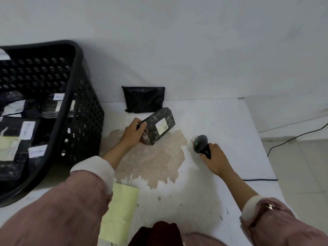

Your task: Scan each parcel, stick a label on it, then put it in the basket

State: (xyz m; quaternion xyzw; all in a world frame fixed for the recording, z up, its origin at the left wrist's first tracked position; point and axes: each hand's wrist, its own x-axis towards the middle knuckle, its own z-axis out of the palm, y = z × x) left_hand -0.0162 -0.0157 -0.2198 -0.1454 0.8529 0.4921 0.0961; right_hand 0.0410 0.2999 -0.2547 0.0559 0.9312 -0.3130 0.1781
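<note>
The left hand (133,132) grips a dark parcel (158,126) by its left end, with the thumb on the top face and the other fingers curled under it. The parcel is tilted, its right end raised toward the far edge of the surface (221,121), and it carries a small pale label (161,127) on the face that looks up. It is held over the middle of the surface, above a worn brownish patch (156,162) where the white coating is gone.

The right hand (213,159) holds a black scanner (201,143) by its handle, the fingers wrapped around it. A small green light shows on the head of the scanner, which points toward the parcel in the left hand. The two are near each other but clearly apart. I cannot tell if the scanner touches the surface or is held a little above it.

Behind the held parcel, at the far edge of the surface, a second parcel (144,99) in black wrap leans upright against the white wall (177,41).

At the left edge of the surface stands a black perforated basket (83,118). Inside it lie several black parcels (16,125) with white and yellowish labels on them.

Near the front edge, beside the left sleeve (71,201), lies a pale yellow sheet (120,210). Both sleeves are pink with white cuffs. A black cable (292,137) runs over the floor at the right, past the right edge of the surface.
</note>
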